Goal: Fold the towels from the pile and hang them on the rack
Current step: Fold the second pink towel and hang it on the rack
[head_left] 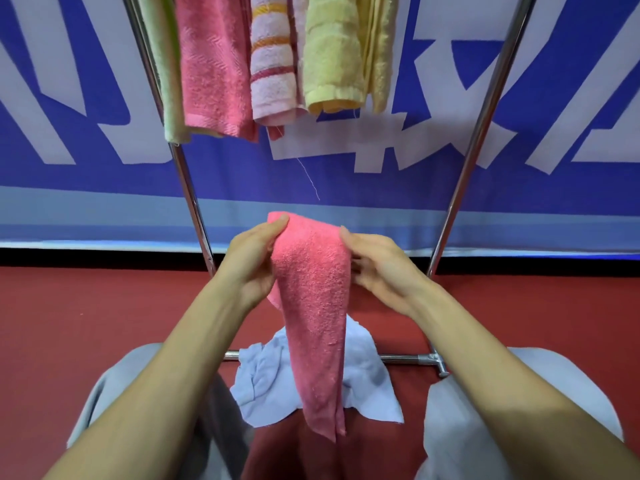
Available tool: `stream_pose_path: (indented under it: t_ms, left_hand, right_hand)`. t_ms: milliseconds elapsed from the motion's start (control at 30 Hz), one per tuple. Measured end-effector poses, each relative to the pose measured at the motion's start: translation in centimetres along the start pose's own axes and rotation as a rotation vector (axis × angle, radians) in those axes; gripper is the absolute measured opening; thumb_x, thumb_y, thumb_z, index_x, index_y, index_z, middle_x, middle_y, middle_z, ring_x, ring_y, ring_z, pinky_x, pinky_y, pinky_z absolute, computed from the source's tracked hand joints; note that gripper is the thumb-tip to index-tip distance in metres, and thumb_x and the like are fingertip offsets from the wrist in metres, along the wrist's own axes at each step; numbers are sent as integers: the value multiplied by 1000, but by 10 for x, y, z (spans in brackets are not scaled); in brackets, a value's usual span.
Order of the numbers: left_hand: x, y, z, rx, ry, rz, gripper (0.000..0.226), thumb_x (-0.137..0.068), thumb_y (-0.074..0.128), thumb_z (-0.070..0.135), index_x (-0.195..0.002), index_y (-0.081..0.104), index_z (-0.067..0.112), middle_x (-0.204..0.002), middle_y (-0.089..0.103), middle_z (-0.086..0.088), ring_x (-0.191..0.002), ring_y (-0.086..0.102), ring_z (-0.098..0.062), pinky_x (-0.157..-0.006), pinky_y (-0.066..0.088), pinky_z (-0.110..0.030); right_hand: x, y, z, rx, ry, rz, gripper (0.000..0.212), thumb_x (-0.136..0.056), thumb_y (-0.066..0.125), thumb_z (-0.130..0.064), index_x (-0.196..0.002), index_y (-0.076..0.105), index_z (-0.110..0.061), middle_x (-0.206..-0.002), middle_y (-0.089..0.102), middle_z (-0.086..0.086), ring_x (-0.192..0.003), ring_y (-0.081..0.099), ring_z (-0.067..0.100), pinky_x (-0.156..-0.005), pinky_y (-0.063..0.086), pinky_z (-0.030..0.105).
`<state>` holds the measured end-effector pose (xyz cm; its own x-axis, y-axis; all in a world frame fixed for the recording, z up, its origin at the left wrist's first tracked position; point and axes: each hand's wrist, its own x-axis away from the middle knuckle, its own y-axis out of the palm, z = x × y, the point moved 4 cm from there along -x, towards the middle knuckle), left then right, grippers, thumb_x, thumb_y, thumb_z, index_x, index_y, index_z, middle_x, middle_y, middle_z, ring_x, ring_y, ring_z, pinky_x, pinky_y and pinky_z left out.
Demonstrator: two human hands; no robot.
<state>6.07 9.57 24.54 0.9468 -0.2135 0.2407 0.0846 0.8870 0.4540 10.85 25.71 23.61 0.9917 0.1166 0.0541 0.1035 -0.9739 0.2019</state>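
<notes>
A folded pink towel hangs lengthwise in front of me, its top edge held at mid-frame. My left hand pinches its upper left corner between thumb and fingers. My right hand holds the upper right edge with the thumb on top and the fingers curled behind the cloth. A light blue towel lies crumpled on the red floor below, partly hidden by the pink one. Above, the metal rack carries several hung towels: green, pink, striped pink-and-white and yellow.
The rack's two chrome legs slant down to a base bar on the red floor. A blue-and-white banner covers the wall behind. My grey-trousered knees frame the blue towel. Open rail space lies right of the yellow towel.
</notes>
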Motion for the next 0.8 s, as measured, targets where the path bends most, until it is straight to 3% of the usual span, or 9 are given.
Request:
stream_pose_path:
  t_ms: [100, 233, 333, 400, 567, 667, 800]
  left_hand:
    - [-1, -3, -4, 96, -89, -14, 17, -90, 62, 17, -97, 65, 2, -73, 66, -10, -55, 63, -13, -58, 56, -24]
    - [1, 2, 0, -169, 77, -93, 24, -85, 67, 27, -99, 72, 7, -90, 64, -12, -73, 56, -19, -67, 45, -31]
    - [9, 11, -3, -375, 164, -239, 43, -76, 70, 38, -109, 69, 11, -95, 67, -3, -79, 56, -17, -74, 41, -31]
    - [10, 11, -11, -449, 152, -291, 46, -75, 71, 32, -116, 65, 11, -106, 71, -2, -87, 65, -15, -78, 49, -27]
    - [15, 20, -35, -723, 102, -455, 20, -86, 65, 9, -106, 68, 11, -98, 74, 0, -85, 66, -7, -81, 53, -23]
    - [20, 28, -41, -653, 122, -482, 14, -91, 57, 5, -101, 67, 8, -86, 74, 4, -76, 67, -5, -69, 53, -18]
    - [19, 31, -41, -605, 201, -456, 16, -93, 54, 4, -104, 65, 5, -88, 72, -4, -77, 64, -13, -71, 55, -24]
  right_hand:
    - [4, 5, -1, 56, -90, -96, 34, -82, 63, -13, -114, 64, -2, -103, 67, 10, -93, 62, 17, -83, 49, 27]
    - [6, -3, -12, 95, -247, 159, 24, -78, 67, 8, -98, 69, -5, -87, 73, 7, -79, 67, 13, -75, 54, 23]
    - [10, -10, -21, -10, -272, 219, 21, -80, 65, 8, -95, 69, -5, -82, 74, 4, -74, 69, 12, -66, 54, 20]
    - [12, -13, -26, -81, -251, 222, 20, -81, 64, 6, -98, 68, -4, -83, 74, 5, -73, 70, 12, -64, 55, 21]
    - [14, -22, -30, -383, -209, 288, 18, -85, 60, 5, -100, 66, -1, -82, 72, 8, -71, 69, 14, -69, 58, 25]
    - [14, -32, -27, -475, -157, 352, 17, -87, 60, 1, -102, 67, -2, -81, 72, 8, -67, 69, 13, -63, 57, 25]
    - [15, -50, -20, -487, -101, 480, 10, -88, 58, 3, -93, 66, -1, -74, 72, 8, -63, 69, 13, -61, 58, 24]
